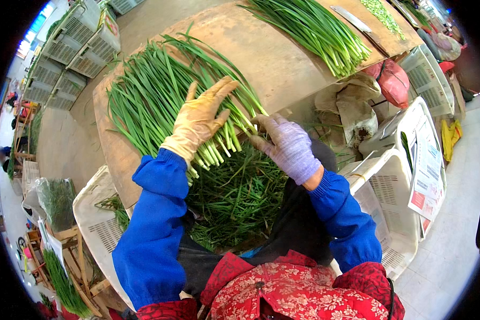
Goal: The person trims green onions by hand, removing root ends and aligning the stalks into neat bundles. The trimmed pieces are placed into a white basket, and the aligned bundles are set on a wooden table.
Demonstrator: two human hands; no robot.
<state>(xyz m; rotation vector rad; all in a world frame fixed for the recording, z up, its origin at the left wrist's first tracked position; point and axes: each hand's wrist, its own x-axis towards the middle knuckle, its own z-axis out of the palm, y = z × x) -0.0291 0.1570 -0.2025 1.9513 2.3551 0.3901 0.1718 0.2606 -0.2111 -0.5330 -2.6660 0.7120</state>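
A broad pile of garlic chives [152,88] lies on a wooden board [256,44], its pale cut ends pointing towards me. My left hand [202,116], in a yellowish rubber glove, rests on this pile with fingers spread. My right hand [286,142] wears a greyish-purple knit glove. Its thumb and fingers pinch the stem ends of a few chives [240,82] at the pile's right edge. Below the board's near edge, loose green trimmings [240,196] form a heap between my knees.
Farther right on the board lie another chive bundle [316,36], a knife [356,24] and chopped pale pieces [380,16]. White plastic crates stand on my left [100,224] and right [388,188]. A red plastic bag [392,82] hangs beside the board. More crates [76,36] are stacked at back left.
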